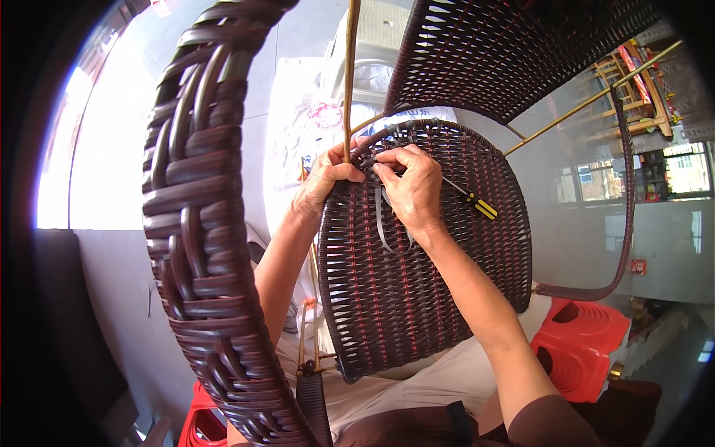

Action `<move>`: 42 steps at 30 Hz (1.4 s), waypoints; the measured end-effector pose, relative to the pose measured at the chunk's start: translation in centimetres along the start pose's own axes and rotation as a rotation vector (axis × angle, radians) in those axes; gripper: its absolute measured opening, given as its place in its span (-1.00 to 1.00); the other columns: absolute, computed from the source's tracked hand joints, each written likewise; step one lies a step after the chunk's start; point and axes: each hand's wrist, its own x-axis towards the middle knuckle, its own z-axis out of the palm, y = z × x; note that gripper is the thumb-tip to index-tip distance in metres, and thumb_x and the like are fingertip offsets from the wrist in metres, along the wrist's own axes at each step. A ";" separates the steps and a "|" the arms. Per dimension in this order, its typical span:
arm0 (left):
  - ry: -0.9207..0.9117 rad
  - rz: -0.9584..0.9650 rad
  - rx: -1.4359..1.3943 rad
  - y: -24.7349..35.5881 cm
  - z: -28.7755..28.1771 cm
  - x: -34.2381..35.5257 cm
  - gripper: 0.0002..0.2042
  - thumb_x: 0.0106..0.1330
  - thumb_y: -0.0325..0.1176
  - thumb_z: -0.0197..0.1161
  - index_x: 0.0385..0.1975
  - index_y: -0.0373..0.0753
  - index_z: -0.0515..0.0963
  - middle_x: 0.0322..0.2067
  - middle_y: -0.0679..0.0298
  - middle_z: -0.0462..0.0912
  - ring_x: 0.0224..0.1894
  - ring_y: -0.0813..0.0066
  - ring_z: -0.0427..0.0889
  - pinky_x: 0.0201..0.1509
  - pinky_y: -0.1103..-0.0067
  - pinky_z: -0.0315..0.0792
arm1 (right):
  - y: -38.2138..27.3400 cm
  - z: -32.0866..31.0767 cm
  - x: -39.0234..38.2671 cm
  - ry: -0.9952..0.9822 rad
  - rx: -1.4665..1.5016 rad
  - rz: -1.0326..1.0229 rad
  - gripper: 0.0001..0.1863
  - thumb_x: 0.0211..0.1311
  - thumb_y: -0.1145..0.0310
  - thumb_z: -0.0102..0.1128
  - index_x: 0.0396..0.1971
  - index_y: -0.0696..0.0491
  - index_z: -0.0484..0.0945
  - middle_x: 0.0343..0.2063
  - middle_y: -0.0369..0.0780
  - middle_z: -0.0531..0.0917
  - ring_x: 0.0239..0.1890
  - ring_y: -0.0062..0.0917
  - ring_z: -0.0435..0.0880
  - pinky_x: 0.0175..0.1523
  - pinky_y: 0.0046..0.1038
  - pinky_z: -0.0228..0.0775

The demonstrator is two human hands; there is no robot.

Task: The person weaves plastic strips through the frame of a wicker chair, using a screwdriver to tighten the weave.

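My left hand (326, 176), one: curled narrow, gripping the woven seat (402, 298) rim. My right hand (412, 188), one: thumb and fingertips pinching a grey strip (379, 220).

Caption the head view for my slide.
Left hand and right hand at the edge of a dark woven panel, with a grey strip and screwdriver over it.

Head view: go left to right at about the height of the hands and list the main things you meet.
Braided dark-brown band, left hand, right hand, yellow-and-black screwdriver, thin curved brown rail.
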 end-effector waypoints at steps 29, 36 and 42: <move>-0.036 0.007 0.048 0.6 0.2 -0.2 -0.43 -0.22 -0.61 0.12 -0.02 -0.32 0.42 -0.23 0.19 0.59 -0.28 0.49 0.58 -0.11 0.64 0.48 | -0.4 -2.4 -0.6 -0.124 -0.019 0.055 -0.91 0.01 0.52 0.24 -0.49 0.13 0.49 -0.59 -0.28 0.52 -0.55 -0.55 0.53 -0.39 -0.50 0.39; 0.010 0.002 0.056 -0.1 -0.3 0.2 -0.43 -0.25 -0.61 0.13 -0.04 -0.32 0.44 -0.34 0.24 0.59 -0.43 0.52 0.55 -0.24 0.68 0.46 | -2.3 -2.0 -2.5 -0.102 -0.213 0.074 -0.76 -0.06 0.30 0.37 -0.58 0.09 0.48 -0.61 -0.28 0.50 -0.55 -0.50 0.50 -0.41 -0.48 0.36; 0.013 0.010 0.037 0.1 -0.5 0.0 -0.47 -0.21 -0.62 0.12 -0.06 -0.29 0.44 -0.23 0.18 0.58 -0.26 0.45 0.56 -0.09 0.61 0.46 | -3.4 -1.5 -3.3 -0.045 -0.410 -0.091 -0.76 -0.12 0.26 0.39 -0.61 0.04 0.50 -0.64 -0.32 0.45 -0.51 -0.45 0.44 -0.31 -0.39 0.27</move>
